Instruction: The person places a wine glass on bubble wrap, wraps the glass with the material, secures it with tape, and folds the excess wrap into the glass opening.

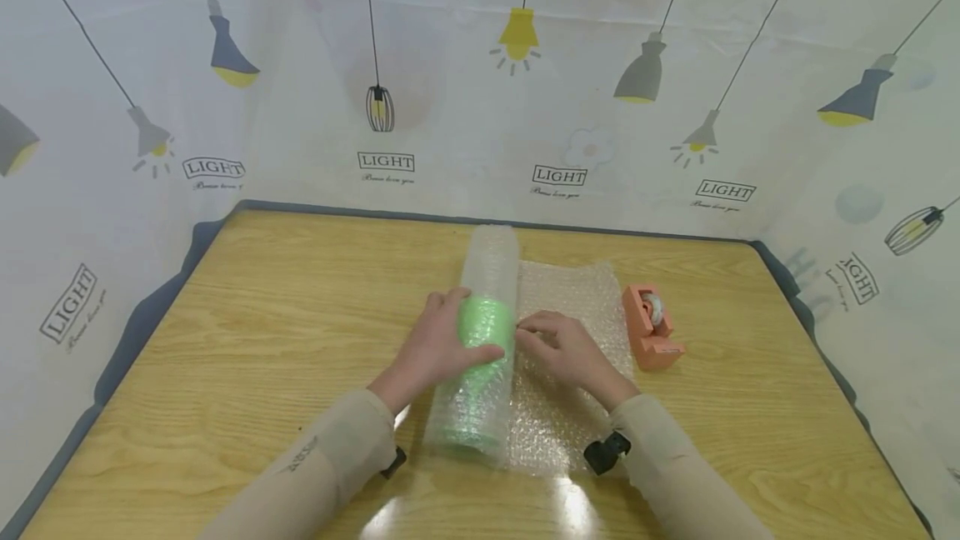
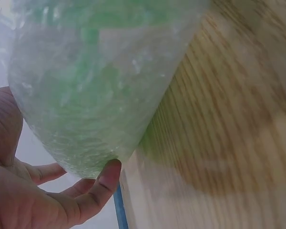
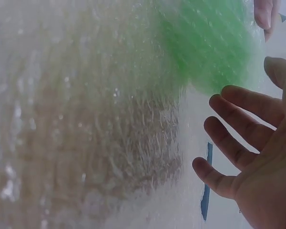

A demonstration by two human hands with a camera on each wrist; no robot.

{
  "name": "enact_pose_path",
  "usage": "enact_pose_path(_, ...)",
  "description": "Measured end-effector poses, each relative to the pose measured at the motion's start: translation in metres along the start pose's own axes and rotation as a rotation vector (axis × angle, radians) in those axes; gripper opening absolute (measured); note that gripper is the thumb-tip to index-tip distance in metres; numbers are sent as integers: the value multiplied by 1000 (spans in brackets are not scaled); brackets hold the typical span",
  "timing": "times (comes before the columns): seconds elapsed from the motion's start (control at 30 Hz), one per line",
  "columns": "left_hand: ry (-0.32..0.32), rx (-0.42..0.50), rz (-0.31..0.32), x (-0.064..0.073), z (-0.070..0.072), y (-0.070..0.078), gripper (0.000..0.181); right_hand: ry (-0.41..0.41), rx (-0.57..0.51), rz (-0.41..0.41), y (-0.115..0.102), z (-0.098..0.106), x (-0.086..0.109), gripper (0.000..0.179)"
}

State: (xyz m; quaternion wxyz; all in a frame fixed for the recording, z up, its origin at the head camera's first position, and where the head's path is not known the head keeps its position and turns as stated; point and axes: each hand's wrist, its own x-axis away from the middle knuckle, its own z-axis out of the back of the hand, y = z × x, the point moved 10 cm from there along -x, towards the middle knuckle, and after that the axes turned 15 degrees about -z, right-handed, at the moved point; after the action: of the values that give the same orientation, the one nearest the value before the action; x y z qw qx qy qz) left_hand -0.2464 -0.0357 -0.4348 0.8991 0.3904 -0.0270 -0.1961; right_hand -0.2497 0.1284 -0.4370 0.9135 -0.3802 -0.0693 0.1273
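Note:
A bubble wrap roll point(image 1: 487, 269) lies lengthwise near the middle of the table, with something green point(image 1: 483, 322) showing through its layers. Its kind is blurred by the wrap. My left hand point(image 1: 441, 340) grips the roll from the left, thumb across the top; in the left wrist view the fingers point(image 2: 105, 179) curl around its side. A flat sheet of bubble wrap point(image 1: 570, 290) runs out from the roll's right side. Over this sheet is my right hand point(image 1: 566, 352), fingertips right at the roll's right edge. The right wrist view shows its fingers point(image 3: 248, 124) spread and fairly straight.
An orange tape dispenser point(image 1: 651, 332) with a roll of clear tape stands just right of the sheet. The wooden table point(image 1: 300, 290) is bounded at the back and sides by a patterned cloth point(image 1: 465, 132) with lamp drawings.

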Motion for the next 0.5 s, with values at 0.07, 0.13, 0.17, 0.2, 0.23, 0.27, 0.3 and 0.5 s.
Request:
enact_pose_path(0.07,4,-12,-3,-1,0,2,107,6,5,-4,0,1,-1,24)
enact_pose_path(0.13,4,-31,-10,-2,-1,6,108,10,8,-1,-1,1,-2,24)
enact_pose_path(0.17,3,-42,-11,-2,-1,7,108,14,14,-3,-1,1,-2,24)
enact_pose_path(0.2,1,-54,-12,-3,-2,8,108,15,19,-6,-1,1,-3,24)
enact_pose_path(0.23,0,-63,-14,-3,-3,10,108,17,23,-8,-1,1,-4,24)
enact_pose_path(0.27,-1,-72,-18,-4,-3,11,108,18,26,-15,-1,1,-4,24)
enact_pose_path(0.3,-2,-80,-20,-4,-4,13,107,19,26,-21,-1,1,-5,23)
enact_pose_path(0.5,1,-115,-35,-4,-6,17,106,19,33,-59,1,0,-6,23)
